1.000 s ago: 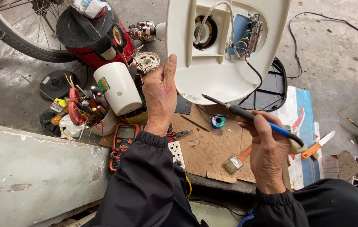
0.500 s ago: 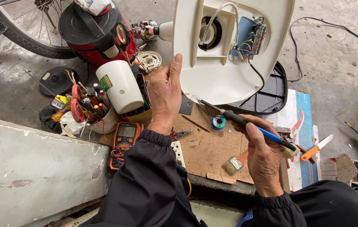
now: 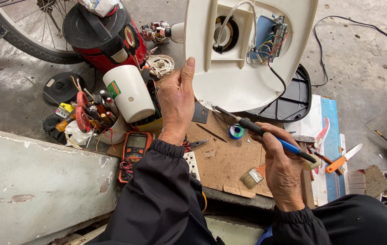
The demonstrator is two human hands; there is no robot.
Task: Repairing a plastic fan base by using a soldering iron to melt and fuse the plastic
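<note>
Gripping the cream appliance housing [image 3: 230, 86] upturned in your left hand [image 3: 175, 102], wiring exposed inside, your right hand [image 3: 280, 165] clamps the blue-handled soldering iron [image 3: 266, 136].

The left hand [image 3: 176, 102] grips the left edge of a white round plastic appliance casing [image 3: 230, 77], held upright with its wiring exposed. Below the casing, the right hand [image 3: 280, 165] holds a blue-handled soldering iron [image 3: 266, 136], its tip just under the casing's lower rim, above a brown cardboard sheet [image 3: 223, 159].
</note>
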